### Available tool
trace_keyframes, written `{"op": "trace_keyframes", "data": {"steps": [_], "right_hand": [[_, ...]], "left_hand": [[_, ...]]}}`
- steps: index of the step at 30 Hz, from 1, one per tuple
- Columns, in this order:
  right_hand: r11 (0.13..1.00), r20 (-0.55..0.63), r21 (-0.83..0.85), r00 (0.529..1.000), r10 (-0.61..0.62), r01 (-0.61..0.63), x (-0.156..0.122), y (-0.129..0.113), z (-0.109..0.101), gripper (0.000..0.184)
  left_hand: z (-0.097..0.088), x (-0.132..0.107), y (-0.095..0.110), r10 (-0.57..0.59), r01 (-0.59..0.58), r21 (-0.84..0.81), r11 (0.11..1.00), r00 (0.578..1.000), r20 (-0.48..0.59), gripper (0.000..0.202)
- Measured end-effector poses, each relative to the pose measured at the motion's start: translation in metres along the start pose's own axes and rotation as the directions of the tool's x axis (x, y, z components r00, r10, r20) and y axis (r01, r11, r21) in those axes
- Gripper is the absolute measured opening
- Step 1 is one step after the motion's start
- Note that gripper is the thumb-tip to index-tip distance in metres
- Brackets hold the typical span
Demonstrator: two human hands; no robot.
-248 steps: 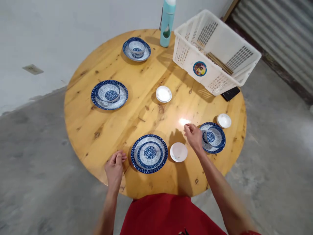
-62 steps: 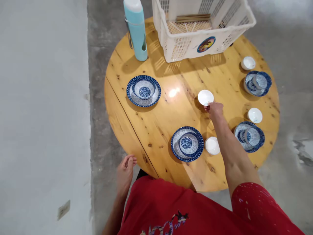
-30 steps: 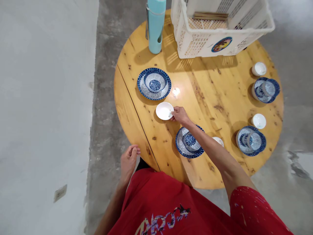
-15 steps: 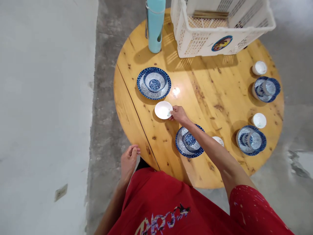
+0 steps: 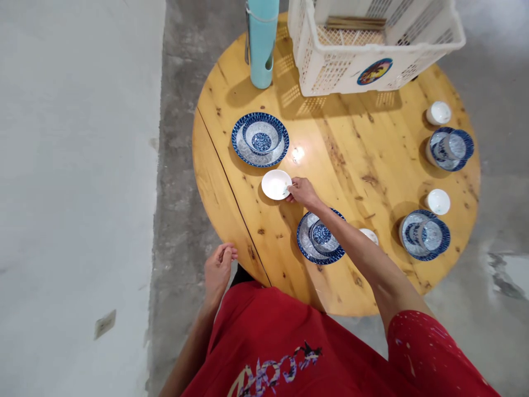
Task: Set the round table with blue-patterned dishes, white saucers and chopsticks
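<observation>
A small white bowl (image 5: 276, 184) is between the two blue-patterned place settings, a little above or on the wood; I cannot tell which. My right hand (image 5: 302, 192) pinches its right rim between thumb and fingers. Just behind it, a blue-and-white bowl (image 5: 262, 138) stands inside a blue-rimmed plate (image 5: 252, 157). Under my right forearm lies another blue-rimmed plate (image 5: 308, 251) with a patterned bowl (image 5: 323, 237) in it, both partly covered. My left hand (image 5: 219, 270) hangs by the table's near left edge, fingers loosely curled together around nothing visible.
On the round wooden table (image 5: 289, 281), a white plastic crate (image 5: 330, 71) holding chopsticks (image 5: 355, 23) stands at the back beside a light-blue cylinder (image 5: 263, 55). White cups (image 5: 438, 202) and stacked blue dishes (image 5: 449, 149) sit along the right. Another white piece (image 5: 369, 236) is partly behind my forearm.
The view has shifted very slightly. Both hands and the white bowl keep practically the same places.
</observation>
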State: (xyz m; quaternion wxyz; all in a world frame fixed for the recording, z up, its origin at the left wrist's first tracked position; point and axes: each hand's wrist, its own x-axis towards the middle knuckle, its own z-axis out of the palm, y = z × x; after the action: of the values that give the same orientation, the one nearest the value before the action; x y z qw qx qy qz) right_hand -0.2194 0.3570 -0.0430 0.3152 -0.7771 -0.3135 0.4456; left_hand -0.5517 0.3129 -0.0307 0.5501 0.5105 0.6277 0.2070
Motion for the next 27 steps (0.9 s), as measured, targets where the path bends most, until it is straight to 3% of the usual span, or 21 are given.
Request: {"op": "trace_keyframes", "data": {"steps": [9,16,19,22,27], "right_hand": [[0.996,0.001,-0.067,0.999,-0.053,0.053,0.0,0.002,-0.001,0.015],[0.984,-0.037,-0.169,0.998,-0.056,0.049,-0.001,-0.009,-0.011,0.014],[0.983,-0.138,-0.157,0.983,-0.121,0.099,-0.011,-0.011,-0.036,0.023],[0.981,-0.315,-0.091,0.93,-0.19,0.17,-0.04,0.001,-0.079,0.029],[0.991,-0.667,-0.016,0.737,-0.11,0.133,-0.13,0.055,-0.152,0.031]], "left_hand": [[-0.002,0.0,-0.014,0.009,-0.009,-0.027,1.0,1.0,0.011,0.03],[-0.003,-0.006,-0.004,0.003,-0.003,0.0,1.0,1.0,0.004,0.027],[-0.005,-0.007,0.001,0.025,-0.025,0.023,0.999,1.0,0.002,0.024],[-0.008,-0.006,-0.002,0.03,-0.03,0.055,0.998,1.0,0.01,0.025],[-0.004,-0.001,-0.014,0.009,-0.012,0.078,0.997,0.999,0.038,0.026]]}}
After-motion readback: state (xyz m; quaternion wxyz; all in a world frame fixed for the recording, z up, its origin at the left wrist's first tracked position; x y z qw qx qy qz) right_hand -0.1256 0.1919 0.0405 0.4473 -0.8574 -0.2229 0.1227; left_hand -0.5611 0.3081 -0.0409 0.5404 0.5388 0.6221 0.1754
